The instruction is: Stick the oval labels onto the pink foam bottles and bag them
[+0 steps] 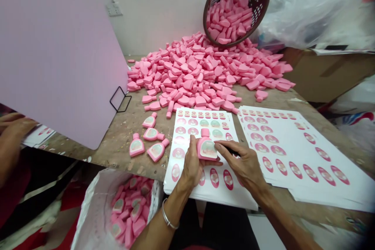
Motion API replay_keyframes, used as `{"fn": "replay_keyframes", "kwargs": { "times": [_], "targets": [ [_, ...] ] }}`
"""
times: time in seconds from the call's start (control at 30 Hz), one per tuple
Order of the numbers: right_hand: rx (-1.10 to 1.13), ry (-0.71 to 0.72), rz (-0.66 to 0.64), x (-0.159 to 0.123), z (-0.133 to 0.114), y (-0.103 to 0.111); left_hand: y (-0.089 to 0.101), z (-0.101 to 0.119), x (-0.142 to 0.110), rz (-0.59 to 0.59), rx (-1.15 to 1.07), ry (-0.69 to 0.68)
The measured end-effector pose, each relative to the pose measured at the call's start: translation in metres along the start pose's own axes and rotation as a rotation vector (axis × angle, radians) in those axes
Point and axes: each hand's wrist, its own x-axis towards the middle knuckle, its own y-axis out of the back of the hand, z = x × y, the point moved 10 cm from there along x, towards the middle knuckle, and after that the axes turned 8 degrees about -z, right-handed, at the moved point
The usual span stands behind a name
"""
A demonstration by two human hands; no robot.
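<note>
Pink bottle [206,146] lies in the left hand [192,165] (apparently supported from beneath).

The white wall [175,17] reads "RESPECT" and, below it, "GRATEFUL".

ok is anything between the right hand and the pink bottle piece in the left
Nothing visible. The left hand holds the pink bottle piece, and the right hand, with a slim dark tool in it, has its fingertips at the right edge of the label. The sticker sheet lies below, not between.
</note>
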Motion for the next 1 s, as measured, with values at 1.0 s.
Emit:
{"fn": "replay_keyframes", "kwargs": {
  "times": [1.0],
  "targets": [
    [-0.075, 0.086, 0.026, 0.002, -0.014, 0.001, -0.001, 0.006, 0.002, -0.025, 0.046, -0.016]
  ]
}}
